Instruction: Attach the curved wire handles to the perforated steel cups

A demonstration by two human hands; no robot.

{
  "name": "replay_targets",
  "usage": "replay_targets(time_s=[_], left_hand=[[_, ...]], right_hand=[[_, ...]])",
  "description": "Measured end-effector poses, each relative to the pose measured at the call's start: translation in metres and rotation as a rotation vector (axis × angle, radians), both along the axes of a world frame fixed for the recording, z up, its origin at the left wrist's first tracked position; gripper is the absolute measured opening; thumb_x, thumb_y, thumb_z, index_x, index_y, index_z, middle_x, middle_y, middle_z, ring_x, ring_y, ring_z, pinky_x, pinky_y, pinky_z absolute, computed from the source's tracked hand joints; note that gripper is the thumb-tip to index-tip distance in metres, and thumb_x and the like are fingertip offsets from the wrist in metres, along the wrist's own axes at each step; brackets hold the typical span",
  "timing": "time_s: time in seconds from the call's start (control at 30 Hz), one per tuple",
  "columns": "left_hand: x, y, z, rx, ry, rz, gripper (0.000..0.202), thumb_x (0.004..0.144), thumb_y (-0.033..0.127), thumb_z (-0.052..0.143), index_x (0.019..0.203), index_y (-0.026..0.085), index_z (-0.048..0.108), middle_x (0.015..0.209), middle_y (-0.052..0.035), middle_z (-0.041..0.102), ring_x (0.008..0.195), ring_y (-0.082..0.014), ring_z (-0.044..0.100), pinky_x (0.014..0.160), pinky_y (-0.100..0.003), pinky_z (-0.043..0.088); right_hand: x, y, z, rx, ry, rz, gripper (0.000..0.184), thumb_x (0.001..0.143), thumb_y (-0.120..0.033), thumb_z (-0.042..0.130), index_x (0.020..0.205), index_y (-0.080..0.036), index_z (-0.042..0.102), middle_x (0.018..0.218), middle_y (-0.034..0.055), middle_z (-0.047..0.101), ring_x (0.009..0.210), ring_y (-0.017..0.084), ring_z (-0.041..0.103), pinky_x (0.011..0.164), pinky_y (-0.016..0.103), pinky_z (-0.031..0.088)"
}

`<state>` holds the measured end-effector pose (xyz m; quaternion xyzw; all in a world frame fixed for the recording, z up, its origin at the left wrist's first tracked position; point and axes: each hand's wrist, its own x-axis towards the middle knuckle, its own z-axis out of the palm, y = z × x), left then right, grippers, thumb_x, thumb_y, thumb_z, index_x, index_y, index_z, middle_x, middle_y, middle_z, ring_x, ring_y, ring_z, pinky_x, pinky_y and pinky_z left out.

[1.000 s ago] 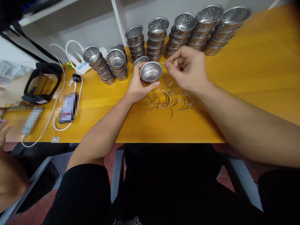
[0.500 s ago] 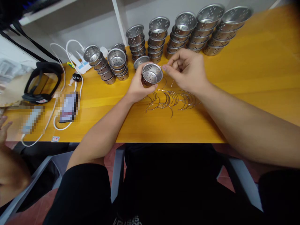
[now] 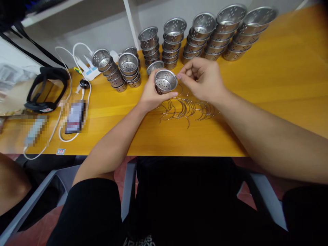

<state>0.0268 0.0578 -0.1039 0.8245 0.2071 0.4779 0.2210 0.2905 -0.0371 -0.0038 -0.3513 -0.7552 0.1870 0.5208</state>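
A small perforated metal cup (image 3: 166,82) is gripped by my left hand (image 3: 151,94), its open mouth tilted toward me. At the cup's right rim, my right hand (image 3: 201,78) pinches a thin metal wire, of which only a short piece shows between the fingertips and the rim. Whether the wire passes through a hole I cannot tell. Below both hands, several curved metal wires (image 3: 183,108) lie loosely spread on the yellow table (image 3: 179,141). Just behind the held cup stands another perforated cup (image 3: 155,67), partly hidden by my left hand.
Stacks of perforated cups (image 3: 171,44) line the back, with further stacks (image 3: 110,70) at left. Beyond them on the left are a power strip (image 3: 91,72), white cables, a blurred-out phone (image 3: 75,117) and a black strap headset (image 3: 47,89). Another person's arm (image 3: 12,181) shows at far left.
My right hand has moved slightly left and down with the wire, closer to the cup's rim. At far left, the other person's hand has left the table edge.
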Motion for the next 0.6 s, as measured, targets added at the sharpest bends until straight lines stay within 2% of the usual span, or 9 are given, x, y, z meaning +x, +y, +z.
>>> replay_targets(time_s=[0.13,0.2,0.33,0.47,0.6], left_hand=[[0.006,-0.009,0.002,-0.033,0.015,0.028,0.091,0.120,0.066,0.080,0.189,0.032,0.032,0.174,-0.0165,0.060,0.164,-0.0353,0.071,0.144,-0.060,0.059],[0.008,-0.012,0.005,-0.037,0.019,0.027,0.089,0.119,0.063,0.081,0.188,0.032,0.035,0.175,-0.0175,0.060,0.165,-0.0352,0.071,0.145,-0.059,0.060],[0.012,-0.021,0.012,-0.066,0.049,0.031,0.091,0.120,0.069,0.081,0.188,0.032,0.033,0.172,-0.0170,0.062,0.160,-0.0334,0.074,0.142,-0.058,0.062],[0.012,-0.037,0.028,-0.126,0.049,0.060,0.091,0.117,0.069,0.088,0.184,0.032,0.038,0.161,-0.0137,0.067,0.150,-0.0317,0.078,0.138,-0.058,0.065],[0.009,-0.045,0.044,-0.141,0.064,0.083,0.096,0.109,0.069,0.098,0.181,0.029,0.047,0.155,-0.0136,0.071,0.149,-0.0372,0.077,0.141,-0.065,0.062]], right_hand=[[-0.002,-0.005,0.006,-0.055,0.024,-0.017,0.063,0.113,-0.095,0.084,0.101,-0.034,0.074,0.073,0.0000,0.055,0.062,0.021,0.046,0.055,0.041,0.043],[-0.003,-0.006,0.008,-0.093,0.059,-0.030,0.059,0.109,-0.092,0.090,0.099,-0.036,0.074,0.070,0.0003,0.053,0.063,0.023,0.047,0.055,0.043,0.045],[-0.005,-0.007,0.011,-0.128,0.128,-0.028,0.056,0.103,-0.088,0.099,0.096,-0.037,0.075,0.069,0.0011,0.054,0.065,0.025,0.052,0.052,0.044,0.047],[-0.006,-0.004,0.009,-0.064,0.137,-0.076,0.066,0.103,-0.098,0.093,0.096,-0.035,0.075,0.071,0.0017,0.058,0.062,0.024,0.050,0.055,0.045,0.046],[-0.006,-0.003,0.007,-0.079,0.097,-0.097,0.071,0.104,-0.104,0.085,0.097,-0.034,0.074,0.072,0.0020,0.058,0.062,0.023,0.046,0.059,0.045,0.040]])
